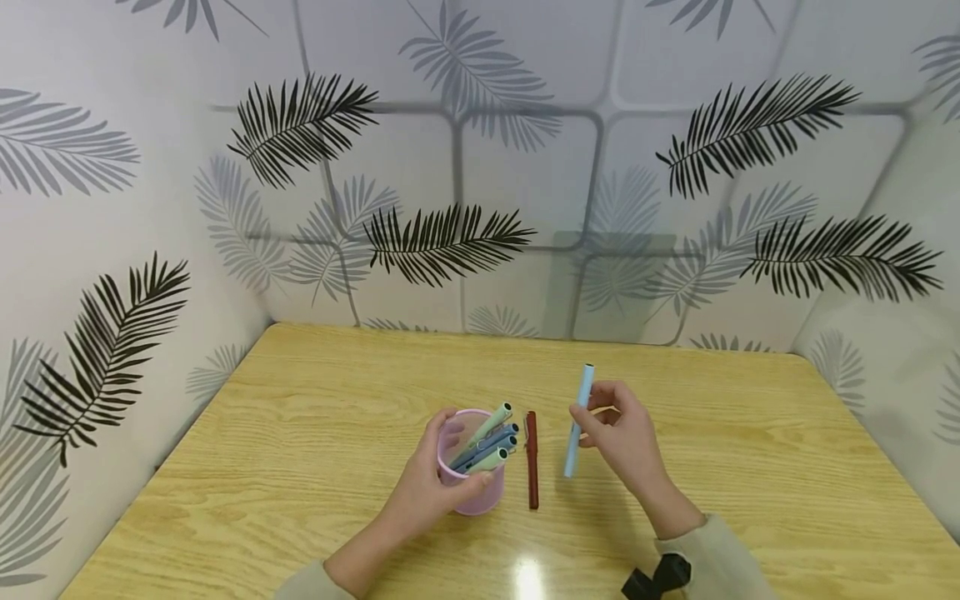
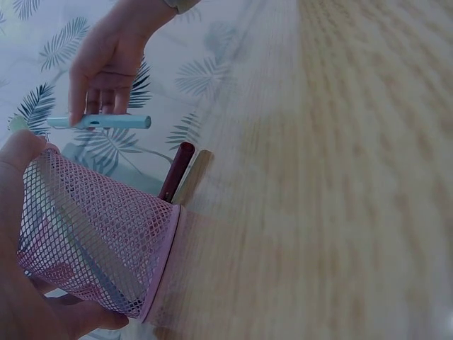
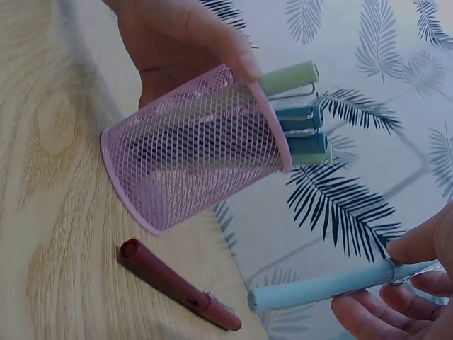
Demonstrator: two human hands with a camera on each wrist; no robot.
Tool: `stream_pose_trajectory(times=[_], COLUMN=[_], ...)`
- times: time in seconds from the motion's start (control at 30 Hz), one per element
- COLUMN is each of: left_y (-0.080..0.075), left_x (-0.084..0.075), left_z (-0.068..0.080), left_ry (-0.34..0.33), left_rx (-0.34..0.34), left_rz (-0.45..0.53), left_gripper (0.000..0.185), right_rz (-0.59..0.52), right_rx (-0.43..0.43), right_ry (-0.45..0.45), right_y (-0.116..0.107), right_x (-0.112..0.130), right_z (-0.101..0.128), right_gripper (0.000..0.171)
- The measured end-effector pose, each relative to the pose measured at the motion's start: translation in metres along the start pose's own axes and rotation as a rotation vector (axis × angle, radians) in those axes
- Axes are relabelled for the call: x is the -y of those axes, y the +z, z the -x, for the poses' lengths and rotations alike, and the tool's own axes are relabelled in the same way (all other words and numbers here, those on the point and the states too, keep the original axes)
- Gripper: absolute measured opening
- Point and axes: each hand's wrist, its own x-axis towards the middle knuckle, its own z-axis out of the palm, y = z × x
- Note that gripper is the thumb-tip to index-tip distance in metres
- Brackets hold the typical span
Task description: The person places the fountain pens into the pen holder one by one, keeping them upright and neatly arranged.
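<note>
My left hand (image 1: 428,477) grips a pink mesh pen holder (image 3: 191,152) around its side, thumb near the rim. Inside the holder lean several capped pens: light green pens (image 3: 291,78) and blue pens (image 3: 301,119), their clipped caps sticking out past the rim. Between thumb and fingers, my right hand (image 1: 625,437) pinches a light blue pen (image 1: 579,421), held up to the right of the holder and close to upright in the head view. A dark red pen (image 1: 532,460) lies on the table between the holder and my right hand, its clip showing.
The wooden table (image 1: 315,400) reaches back to a wall (image 1: 525,183) covered with leaf-patterned sheeting, which also runs along both sides. A black device (image 1: 660,577) is strapped at my right wrist over the sleeve.
</note>
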Motion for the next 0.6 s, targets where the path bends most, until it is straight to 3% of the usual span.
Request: stream_pose_trajectory(times=[0.6], left_y=[0.0], left_x=[-0.001], left_z=[0.0], left_ry=[0.019], left_rx=[-0.005], left_rz=[-0.006], left_gripper=[0.088], right_rz=[-0.241], right_rx=[-0.045], right_ry=[-0.292], right_y=[0.013], right_x=[0.036], right_z=[0.016], right_gripper=[0.028])
